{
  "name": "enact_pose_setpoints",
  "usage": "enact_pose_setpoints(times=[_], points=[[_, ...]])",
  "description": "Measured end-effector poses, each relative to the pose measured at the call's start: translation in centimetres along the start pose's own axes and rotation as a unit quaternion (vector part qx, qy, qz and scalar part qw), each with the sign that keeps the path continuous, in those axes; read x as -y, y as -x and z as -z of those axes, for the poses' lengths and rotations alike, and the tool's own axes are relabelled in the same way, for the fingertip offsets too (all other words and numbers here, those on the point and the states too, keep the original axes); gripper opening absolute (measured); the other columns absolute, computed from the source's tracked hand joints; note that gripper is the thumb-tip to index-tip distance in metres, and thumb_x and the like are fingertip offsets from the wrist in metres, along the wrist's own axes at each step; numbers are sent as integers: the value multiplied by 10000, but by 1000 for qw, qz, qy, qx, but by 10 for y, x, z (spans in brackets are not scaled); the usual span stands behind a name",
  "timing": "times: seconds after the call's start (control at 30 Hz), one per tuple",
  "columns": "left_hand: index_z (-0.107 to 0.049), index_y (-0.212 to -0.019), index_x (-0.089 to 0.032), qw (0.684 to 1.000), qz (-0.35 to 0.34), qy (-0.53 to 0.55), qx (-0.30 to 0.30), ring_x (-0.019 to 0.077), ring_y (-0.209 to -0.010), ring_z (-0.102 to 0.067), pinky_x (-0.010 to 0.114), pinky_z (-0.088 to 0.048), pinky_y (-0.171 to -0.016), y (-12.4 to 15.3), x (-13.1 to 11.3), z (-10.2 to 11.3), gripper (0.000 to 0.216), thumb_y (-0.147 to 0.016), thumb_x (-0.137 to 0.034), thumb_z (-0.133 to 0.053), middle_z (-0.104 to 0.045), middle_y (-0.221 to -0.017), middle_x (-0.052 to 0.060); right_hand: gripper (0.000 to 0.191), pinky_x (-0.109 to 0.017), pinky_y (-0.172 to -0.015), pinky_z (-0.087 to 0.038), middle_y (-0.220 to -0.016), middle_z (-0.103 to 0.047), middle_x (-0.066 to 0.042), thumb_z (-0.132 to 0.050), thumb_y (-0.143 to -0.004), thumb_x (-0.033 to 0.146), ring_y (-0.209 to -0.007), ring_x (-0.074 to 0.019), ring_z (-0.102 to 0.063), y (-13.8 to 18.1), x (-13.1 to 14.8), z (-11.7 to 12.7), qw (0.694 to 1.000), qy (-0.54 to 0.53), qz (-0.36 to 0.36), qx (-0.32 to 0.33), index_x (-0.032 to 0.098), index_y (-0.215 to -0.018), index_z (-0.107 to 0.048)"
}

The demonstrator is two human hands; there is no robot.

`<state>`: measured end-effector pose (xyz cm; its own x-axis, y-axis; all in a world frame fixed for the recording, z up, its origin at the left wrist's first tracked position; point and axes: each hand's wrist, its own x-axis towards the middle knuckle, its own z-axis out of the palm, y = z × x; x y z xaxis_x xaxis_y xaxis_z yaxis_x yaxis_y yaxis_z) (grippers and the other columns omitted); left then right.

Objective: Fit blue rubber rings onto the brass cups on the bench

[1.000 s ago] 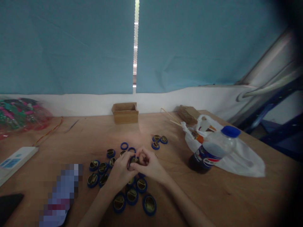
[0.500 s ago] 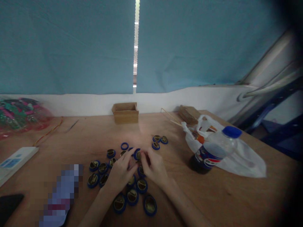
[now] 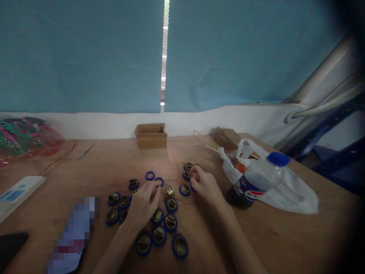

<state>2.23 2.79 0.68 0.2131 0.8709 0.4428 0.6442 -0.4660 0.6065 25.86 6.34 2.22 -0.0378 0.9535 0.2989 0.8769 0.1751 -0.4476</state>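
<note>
Round brass pin-back badges with blue rims lie scattered across the wooden tabletop, including a badge [image 3: 170, 223] between my forearms. My left hand [image 3: 144, 203] is closed, thumb and fingers together, beside a blue ring [image 3: 159, 181]. Whatever its fingertips hold is hidden. Just right of it lies a brass pin back [image 3: 170, 191] with no blue rim visible. My right hand [image 3: 207, 186] has its fingers bent and pinched over the right-hand cluster, covering part of it. Close to these fingers are a badge [image 3: 184, 189] and another badge [image 3: 186, 174]. I cannot make out what they grip.
A small open cardboard box [image 3: 151, 140] stands at the back. On the right are a cola bottle [image 3: 256, 182] and a white plastic bag [image 3: 299, 198]. To the left lie a white power strip [image 3: 21, 196], a blurred-out object [image 3: 72, 232] and a bag of colourful items [image 3: 27, 137].
My right hand has moved right, away from my left hand, to the right-hand cluster. More badges now lie there. The brass pin back is now exposed between my hands.
</note>
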Motion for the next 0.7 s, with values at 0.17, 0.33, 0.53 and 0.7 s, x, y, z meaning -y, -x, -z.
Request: enact_pose_setpoints(times=[0.17, 0.33, 0.53, 0.7], points=[[-584, -974, -193, 1000, 7, -10, -7, 187, -781, -575, 297, -429, -749, -1, 1, -1, 165, -895, -180, -440, -599, -818, 36, 136, -238, -551, -266, -661, -593, -16, -497, -744, 107, -585, -140, -527, 1, -3, -3, 997, 43, 10, 69, 186, -799, -593], [-587, -954, -192, 1000, -6, -13, -16, 194, -810, -558, 327, -433, -786, -1, 4, -1, 143, -895, -187, -457, -593, -818, 35, 126, -236, -565, -266, -726, -620, -28, -509, -766, 136, -652, -146, -557, 0, -2, -3, 991, 81, -16, 107, 187, -833, -603], [-586, -887, -181, 998, -4, -50, -38, 220, -845, -531, 387, -443, -810, -3, 14, -5, 106, -882, -181, -481, -589, -825, 47, 130, -259, -542, -237, -779, -643, -47, -476, -801, 169, -701, -186, -592, 2, -3, -1, 983, 148, -45, 103, 209, -866, -582], [-611, -1077, -227, 994, -69, -84, 5, 249, -1066, -494, 435, -424, -933, -3, 20, -9, 266, -869, -125, -481, -576, -1058, 79, 121, -272, -567, -283, -783, -637, -67, -479, -801, 143, -720, -202, -588, 2, -1, -1, 979, 182, -36, 85, 185, -873, -567]])
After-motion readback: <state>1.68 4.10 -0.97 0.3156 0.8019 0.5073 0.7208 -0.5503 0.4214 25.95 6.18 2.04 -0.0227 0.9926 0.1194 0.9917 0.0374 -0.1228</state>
